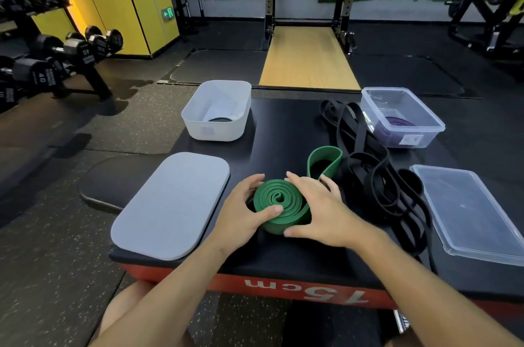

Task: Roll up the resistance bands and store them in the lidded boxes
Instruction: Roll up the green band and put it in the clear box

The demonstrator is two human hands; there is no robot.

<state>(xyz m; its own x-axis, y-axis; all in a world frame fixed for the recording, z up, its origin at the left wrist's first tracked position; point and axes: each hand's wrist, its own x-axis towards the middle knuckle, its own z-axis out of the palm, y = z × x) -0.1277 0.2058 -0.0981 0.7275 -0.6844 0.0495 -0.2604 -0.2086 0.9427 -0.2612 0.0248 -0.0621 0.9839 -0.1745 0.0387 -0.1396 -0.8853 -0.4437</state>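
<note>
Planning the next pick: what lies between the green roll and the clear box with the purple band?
The head view shows the loose loop of the green band, then a tangled heap of black bands.

Two boxes point(215, 131) point(374, 112), two lids point(173, 204) point(470, 210), one green band point(280, 199)

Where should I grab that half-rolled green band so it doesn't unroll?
Likely the coiled part of the green band, squeezed across its outer rim from both sides, where the left hand and right hand sit; the spiral's layers would otherwise loosen. Its loose loop trails.
</note>
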